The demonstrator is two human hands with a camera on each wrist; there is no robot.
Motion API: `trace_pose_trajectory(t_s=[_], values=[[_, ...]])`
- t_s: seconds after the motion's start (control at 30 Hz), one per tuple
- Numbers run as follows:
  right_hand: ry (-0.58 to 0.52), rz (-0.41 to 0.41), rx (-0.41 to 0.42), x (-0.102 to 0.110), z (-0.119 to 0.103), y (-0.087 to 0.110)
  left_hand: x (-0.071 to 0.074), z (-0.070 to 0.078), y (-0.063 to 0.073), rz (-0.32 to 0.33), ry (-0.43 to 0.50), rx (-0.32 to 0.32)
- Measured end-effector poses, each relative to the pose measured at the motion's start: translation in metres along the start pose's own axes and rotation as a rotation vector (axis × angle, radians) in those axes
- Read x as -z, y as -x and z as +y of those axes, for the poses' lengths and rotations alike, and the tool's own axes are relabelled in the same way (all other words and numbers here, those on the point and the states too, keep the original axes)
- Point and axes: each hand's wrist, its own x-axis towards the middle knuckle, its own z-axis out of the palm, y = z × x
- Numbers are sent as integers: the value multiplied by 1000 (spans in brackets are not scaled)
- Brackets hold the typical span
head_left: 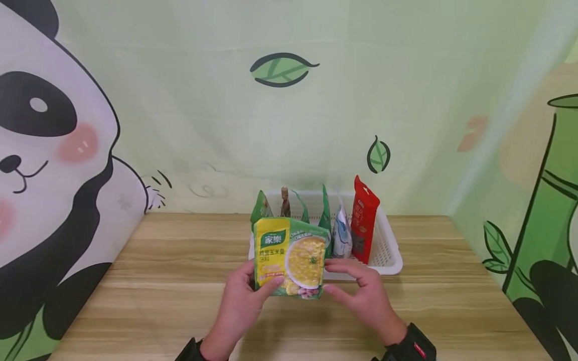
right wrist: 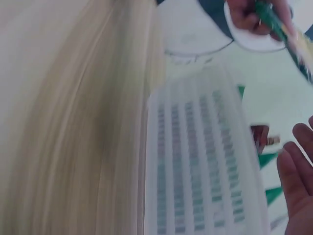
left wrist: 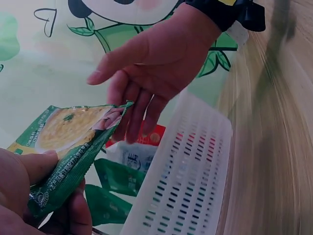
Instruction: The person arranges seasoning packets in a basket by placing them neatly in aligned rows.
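Observation:
A yellow and green soup packet [head_left: 289, 258], printed with a bowl of corn soup, is held up in front of the basket. My left hand [head_left: 244, 296] pinches its lower left part, thumb across the printed face and fingers behind, as the left wrist view also shows. Beside the packet's right edge is my right hand [head_left: 368, 296], its fingers relaxed and spread. In the right wrist view the right hand's fingers [right wrist: 293, 171] are apart from the packet [right wrist: 293, 44]. Behind the packet stands a white perforated basket [head_left: 390, 250], its front left part hidden.
Upright in the basket are a red packet [head_left: 365, 220], a white and blue packet [head_left: 342, 233], several green packets [head_left: 325, 215] and a brown item [head_left: 285, 203]. The wooden table [head_left: 180, 271] meets a backdrop [head_left: 203, 125] with a printed panda and leaves.

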Motion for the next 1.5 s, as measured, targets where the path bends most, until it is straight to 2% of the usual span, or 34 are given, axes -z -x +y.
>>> trace_pose_trajectory(t_s=[0.07, 0.17, 0.27, 0.4, 0.57, 0.63, 0.7, 0.77, 0.83, 0.93, 1.0, 1.07, 1.17, 1.27, 1.4, 1.5], values=[[-123, -26, -26, -6, -5, 1, -4, 1, 1, -13, 27, 0], [-290, -63, -114, -13, -13, 2, -10, 1, 2, -43, 72, -3], [-379, -60, -221, -19, -22, 2, -17, 2, 3, -77, 108, -11], [-365, 5, -350, -23, -32, 0, -24, 1, 2, -117, 116, -20], [-303, 83, -431, -26, -38, -2, -30, 0, -2, -148, 78, -33], [-298, 108, -456, -27, -39, -2, -32, 0, -3, -130, 14, -52], [-298, 131, -482, -28, -40, -2, -33, 3, -3, -88, -115, -95], [-296, 154, -494, -29, -39, -2, -35, 7, -1, -24, -298, -169], [-291, 180, -492, -29, -38, -2, -39, 11, 4, 58, -502, -286], [-275, 218, -457, -31, -37, -3, -44, 18, 10, 198, -745, -522], [-255, 242, -424, -33, -36, -3, -48, 21, 12, 282, -840, -682], [-226, 266, -377, -36, -35, -2, -52, 25, 15, 331, -890, -803], [-182, 309, -292, -40, -34, -1, -60, 30, 18, 340, -919, -887], [-118, 343, -177, -44, -32, 0, -70, 34, 22, 288, -909, -849], [-46, 380, 6, -52, -30, 2, -80, 42, 26, 184, -833, -678], [-106, 375, 121, -57, -29, 4, -82, 47, 26, 136, -762, -573]])
